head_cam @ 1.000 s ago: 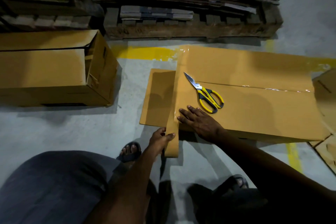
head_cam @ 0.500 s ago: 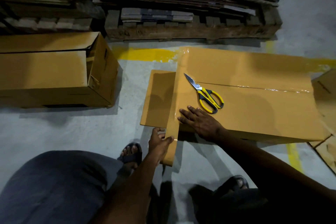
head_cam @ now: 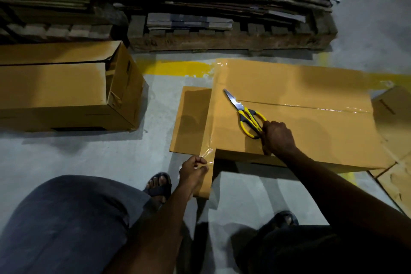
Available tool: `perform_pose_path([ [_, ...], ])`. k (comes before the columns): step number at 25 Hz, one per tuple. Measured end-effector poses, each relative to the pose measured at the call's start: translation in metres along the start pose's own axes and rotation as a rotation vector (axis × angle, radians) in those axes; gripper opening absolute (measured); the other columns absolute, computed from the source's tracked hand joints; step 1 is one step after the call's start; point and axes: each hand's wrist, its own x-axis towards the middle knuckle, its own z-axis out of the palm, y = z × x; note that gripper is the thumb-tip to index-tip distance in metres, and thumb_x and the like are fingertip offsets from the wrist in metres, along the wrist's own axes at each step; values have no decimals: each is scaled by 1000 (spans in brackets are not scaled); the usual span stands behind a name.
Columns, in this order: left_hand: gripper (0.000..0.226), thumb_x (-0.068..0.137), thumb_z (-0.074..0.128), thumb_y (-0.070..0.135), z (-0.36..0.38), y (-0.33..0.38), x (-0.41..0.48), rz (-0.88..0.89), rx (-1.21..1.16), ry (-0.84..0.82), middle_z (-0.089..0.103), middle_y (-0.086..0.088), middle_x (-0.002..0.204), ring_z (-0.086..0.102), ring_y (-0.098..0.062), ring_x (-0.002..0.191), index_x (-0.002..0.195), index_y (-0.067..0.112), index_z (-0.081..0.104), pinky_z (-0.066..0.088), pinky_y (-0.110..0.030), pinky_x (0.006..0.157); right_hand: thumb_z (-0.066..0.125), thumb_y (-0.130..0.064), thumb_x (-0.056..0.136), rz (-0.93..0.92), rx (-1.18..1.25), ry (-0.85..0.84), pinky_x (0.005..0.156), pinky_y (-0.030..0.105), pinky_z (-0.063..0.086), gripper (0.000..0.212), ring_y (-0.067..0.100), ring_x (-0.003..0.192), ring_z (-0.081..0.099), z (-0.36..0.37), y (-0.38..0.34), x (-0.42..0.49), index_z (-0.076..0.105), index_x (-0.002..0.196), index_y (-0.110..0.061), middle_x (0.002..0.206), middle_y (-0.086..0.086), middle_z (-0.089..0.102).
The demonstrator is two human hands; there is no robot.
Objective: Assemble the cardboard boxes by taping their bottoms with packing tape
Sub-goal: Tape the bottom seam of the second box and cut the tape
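A brown cardboard box [head_cam: 300, 122] lies on the floor, bottom side up, with clear tape along its centre seam and down its left edge. The tape strip [head_cam: 208, 153] runs off the near left corner to a brown tape roll [head_cam: 205, 184] hanging below. My left hand [head_cam: 193, 168] pinches the tape just above the roll. Yellow-handled scissors [head_cam: 244, 113] rest on the box top, blades pointing far left. My right hand [head_cam: 277, 138] curls round their handles.
A second long cardboard box [head_cam: 66, 93] lies at the left. A wooden pallet [head_cam: 222, 38] stacked with flat cartons stands behind. Flat cardboard [head_cam: 398, 176] lies at the right. My sandalled feet [head_cam: 159, 184] are on the grey floor near the box.
My right hand left the box's near left corner, moved right, and took hold of the scissor handles. My left hand drew the tape and roll down and shifted its grip onto the strip.
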Motion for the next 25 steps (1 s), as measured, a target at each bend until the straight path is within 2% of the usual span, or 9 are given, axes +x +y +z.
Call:
perform_pose_path([
  [2,18,81,71,7,-3,-1,1,-2,27,-26,66,10,91,59,-7,86,83,25,70,44,-22,71,59,-48,89,25,-26,8,74,41,51,39,36,96,55,2,-4,-3,61,101,-11,104,13,56],
  [4,17,83,70,9,-4,0,1,-2,36,-55,66,10,94,59,-8,91,88,25,73,44,-23,79,59,-56,86,44,-74,67,73,41,49,49,36,96,53,4,-8,-6,57,107,-12,108,15,52],
  [8,22,85,68,9,-2,0,-1,2,34,-74,67,5,107,58,-12,100,102,23,74,42,-22,85,82,-18,70,22,133,-41,66,35,44,72,36,92,58,2,-9,-2,41,129,-8,109,19,59],
  [10,26,85,68,7,-3,-1,0,10,26,-80,66,4,109,58,-14,106,105,23,73,42,-21,87,87,-12,61,8,124,-118,65,34,44,84,36,90,60,0,-7,5,41,131,-10,106,19,62],
  [13,29,87,65,6,-6,2,0,5,15,-122,61,7,108,53,-12,104,112,20,71,39,-22,87,77,-34,78,-86,44,-180,68,31,49,62,32,83,61,-3,4,10,46,129,-17,104,16,67],
  [17,27,88,65,7,-7,2,2,-13,15,-146,61,8,108,53,-13,104,111,19,72,42,-25,89,65,-42,69,-270,255,-399,62,22,41,57,21,79,60,-18,14,1,51,123,-28,94,1,69],
  [20,25,86,67,6,-6,1,4,-15,2,-150,64,5,110,56,-18,109,103,23,73,45,-31,97,89,-37,63,-346,327,-579,69,30,49,60,19,84,62,-4,22,-16,55,111,-28,92,-3,66],
  [22,26,85,67,5,-7,1,5,-9,-5,-159,66,4,111,57,-19,112,94,29,72,45,-33,101,91,-50,56,-370,283,-648,76,36,51,66,19,92,63,5,25,-25,59,108,-23,101,-2,66],
  [25,29,85,67,4,-7,1,3,4,12,-145,66,2,111,57,-20,113,88,33,71,44,-29,97,87,-63,52,-323,272,-676,72,30,42,74,17,91,59,7,26,-35,57,104,-21,98,-6,62],
])
